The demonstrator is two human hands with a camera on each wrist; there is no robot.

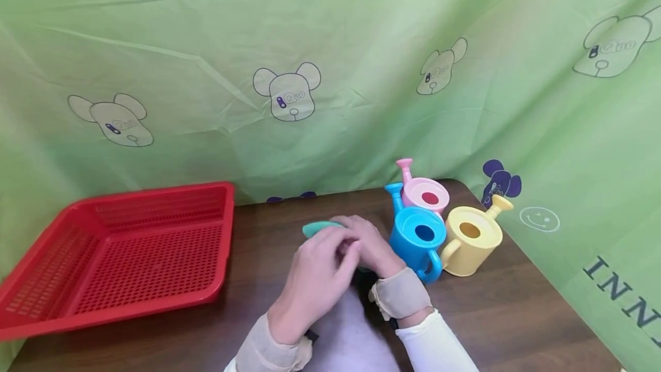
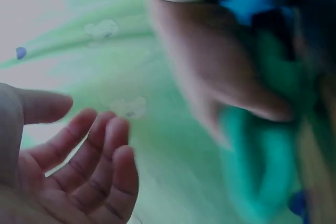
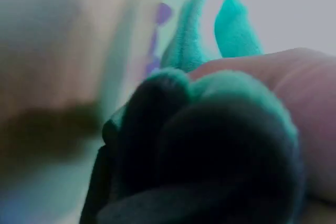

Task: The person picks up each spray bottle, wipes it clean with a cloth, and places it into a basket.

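While the right hand [image 1: 368, 243] grips a fuzzy green item [image 1: 316, 227] over the brown table [image 1: 260, 251], between red basket [image 1: 224, 245] at left and blue watering can [image 1: 412, 248] at right, the left hand [image 1: 320, 268], fingers loosely bent, holding nothing, hovers just to the near side.

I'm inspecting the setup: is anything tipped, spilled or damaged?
Nothing stands out. The blue can, pink can and yellow can stand upright; the red basket looks intact. The green item in the right hand is partly hidden.
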